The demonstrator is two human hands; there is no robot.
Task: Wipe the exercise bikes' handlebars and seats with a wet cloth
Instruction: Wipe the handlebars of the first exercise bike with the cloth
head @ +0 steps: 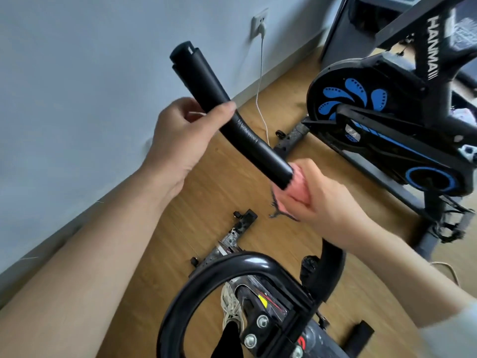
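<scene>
Head view looks down over a black handlebar point(260, 148) of the near exercise bike, whose foam-sleeved arm rises slantwise from lower right to upper left in front of a pale wall point(77, 86). The person's left grip point(180, 140), a bare hand, is wrapped round the upper half of that arm, with the thumb lying across the front of the foam and the fingers curled behind it. The right grip point(327, 200), also bare, is closed on a pink cloth point(296, 187), and clamps the cloth round the bar right at the lower end of the foam sleeve; a dark frayed edge of the cloth hangs out beneath the fist. Below both hands the glossy loop point(232, 262) of the same handlebar curves across the bottom of the view, and a pale shoe point(232, 306) shows through it on the wooden floor point(201, 208). A second bike point(382, 120) stands to the right, black with blue petal shapes on its wheel cover and white lettering on the frame. A white cable point(260, 81) drops from a wall socket point(259, 21) to the floor.
</scene>
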